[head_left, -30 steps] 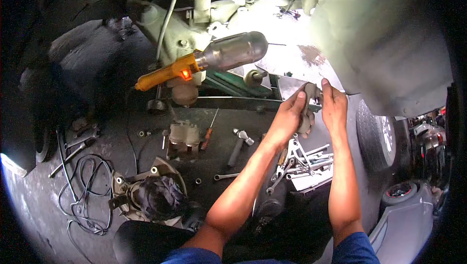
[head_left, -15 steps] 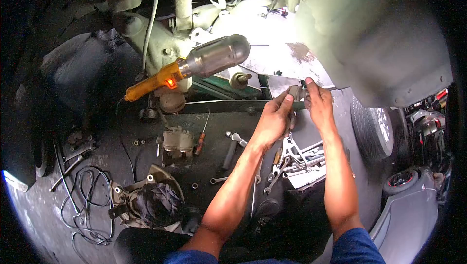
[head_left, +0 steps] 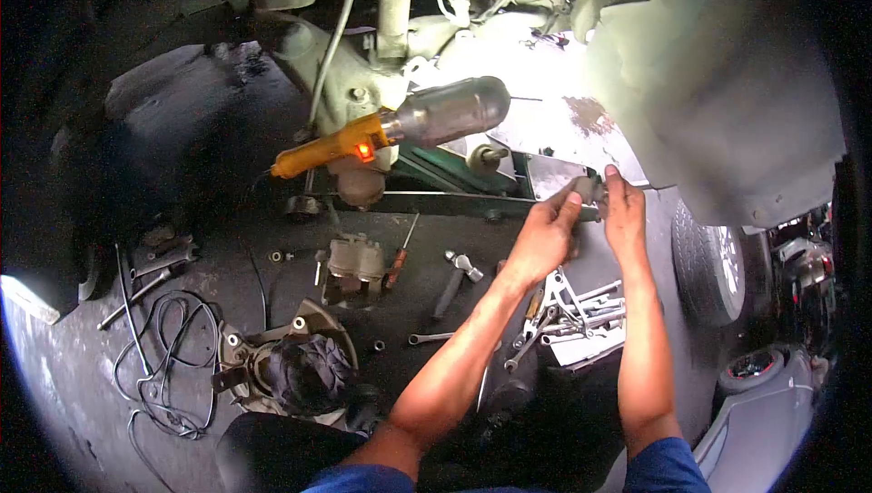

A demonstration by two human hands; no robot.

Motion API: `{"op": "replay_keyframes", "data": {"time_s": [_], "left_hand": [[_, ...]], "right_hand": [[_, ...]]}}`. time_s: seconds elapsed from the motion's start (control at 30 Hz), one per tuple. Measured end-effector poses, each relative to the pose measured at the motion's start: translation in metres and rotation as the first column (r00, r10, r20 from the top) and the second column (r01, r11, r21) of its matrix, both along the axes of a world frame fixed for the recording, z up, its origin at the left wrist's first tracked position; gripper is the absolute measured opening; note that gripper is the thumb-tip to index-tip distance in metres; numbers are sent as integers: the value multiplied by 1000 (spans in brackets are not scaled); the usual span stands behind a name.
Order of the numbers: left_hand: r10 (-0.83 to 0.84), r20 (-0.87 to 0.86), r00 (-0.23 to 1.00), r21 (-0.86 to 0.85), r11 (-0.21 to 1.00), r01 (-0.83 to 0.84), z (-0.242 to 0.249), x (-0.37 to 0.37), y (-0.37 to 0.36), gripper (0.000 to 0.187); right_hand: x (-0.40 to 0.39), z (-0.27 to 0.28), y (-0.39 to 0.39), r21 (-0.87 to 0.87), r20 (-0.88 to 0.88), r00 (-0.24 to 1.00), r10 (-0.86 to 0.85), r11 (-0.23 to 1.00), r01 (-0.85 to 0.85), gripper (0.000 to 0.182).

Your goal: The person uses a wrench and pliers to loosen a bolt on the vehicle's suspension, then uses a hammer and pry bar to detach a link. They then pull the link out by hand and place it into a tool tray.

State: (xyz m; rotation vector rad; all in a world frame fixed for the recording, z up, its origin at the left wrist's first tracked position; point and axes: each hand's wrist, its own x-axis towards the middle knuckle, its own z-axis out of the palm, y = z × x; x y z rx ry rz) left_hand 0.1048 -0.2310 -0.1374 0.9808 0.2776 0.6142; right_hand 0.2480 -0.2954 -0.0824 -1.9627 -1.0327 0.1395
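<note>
My left hand [head_left: 548, 237] grips a small dark grey part [head_left: 587, 188], its thumb pressed along the near side. Opposite it, my right hand [head_left: 625, 213] has its fingers closed on the same part's right side. What kind of part it is cannot be made out, since the fingers cover much of it. Both hands are held up in front of the car's underside, right of an orange-handled work lamp [head_left: 445, 113]. Below them lies a pile of spanners [head_left: 581, 316] on the floor.
A brake caliper [head_left: 356, 258], a screwdriver [head_left: 397, 268] and a hammer [head_left: 454, 279] lie on the floor. Nearer are a hub assembly [head_left: 238, 338] with dark cloth [head_left: 313, 373] and a coiled cable [head_left: 173, 357]. A wheel [head_left: 713, 261] stands to the right.
The view has shifted, so nearly everything appears farther right and most things slightly lower. Both hands keep hold of the small grey part.
</note>
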Motion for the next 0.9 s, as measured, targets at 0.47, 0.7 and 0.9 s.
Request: {"op": "replay_keyframes", "data": {"time_s": [0.47,0.7,0.9], "left_hand": [[240,-89,967,98,968,-231,7,-4,12,50],[232,-19,973,154,962,-226,7,-2,6,52],[195,-89,977,152,972,-180,4,-1,6,50]], "right_hand": [[-33,10,-10,-152,294,945,146,983,-105,39],[-25,7,-7,123,73,980,187,973,-195,47],[-33,11,-10,5,152,983,103,994,-105,38]]}}
